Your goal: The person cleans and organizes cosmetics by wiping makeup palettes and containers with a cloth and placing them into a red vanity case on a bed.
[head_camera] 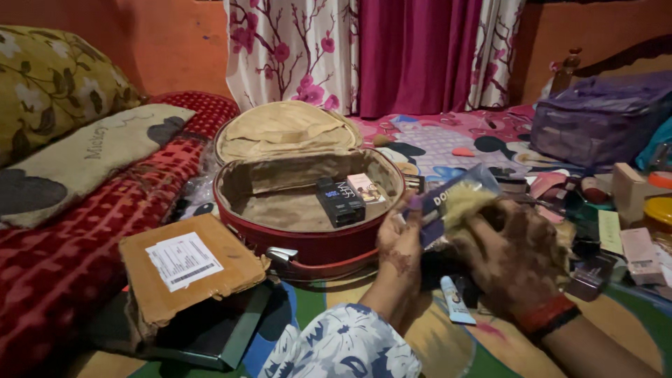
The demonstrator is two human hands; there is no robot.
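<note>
Clear packet (453,199) gripped by both closed hands, left hand (399,241) and right hand (514,255).

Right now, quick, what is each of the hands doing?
Left hand: closed on the clear packet, holding it by its left end.
Right hand: grips the same packet from the right side.

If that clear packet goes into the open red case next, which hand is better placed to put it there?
Probably the left hand. It pinches the packet on the side facing the red case, beside its rim. The right hand holds the packet's far side, further from the case.
</note>
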